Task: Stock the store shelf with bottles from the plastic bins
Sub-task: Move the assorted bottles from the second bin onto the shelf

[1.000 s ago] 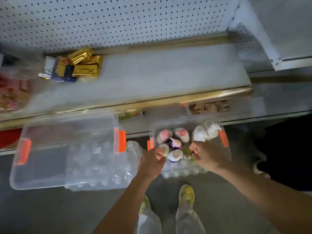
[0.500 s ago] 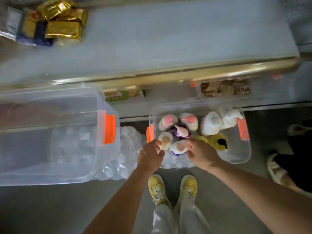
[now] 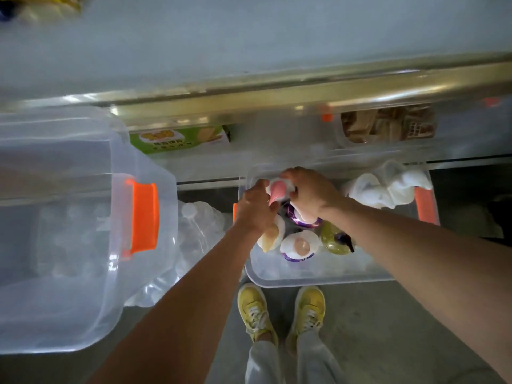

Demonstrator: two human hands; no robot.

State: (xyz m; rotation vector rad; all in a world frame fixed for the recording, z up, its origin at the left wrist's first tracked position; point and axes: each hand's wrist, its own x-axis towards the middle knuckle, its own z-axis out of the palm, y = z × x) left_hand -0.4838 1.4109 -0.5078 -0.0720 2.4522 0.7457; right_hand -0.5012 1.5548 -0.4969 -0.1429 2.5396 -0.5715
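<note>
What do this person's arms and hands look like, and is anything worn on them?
Both arms are bare as far as the picture shows: no sleeves, gloves, watch or bracelet in view. The left hand and right hand are bare too; no rings can be made out, though the fingers are partly hidden. Lower down, the person wears yellow lace-up sneakers and light trousers.

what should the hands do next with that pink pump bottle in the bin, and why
Probably lift it straight up out of the clear bin and toward the shelf. The left hand and right hand both seem to close around the pink-pump bottle at the bin's far end, other bottles stand packed right beside it, and the shelf above has bare space.
</note>
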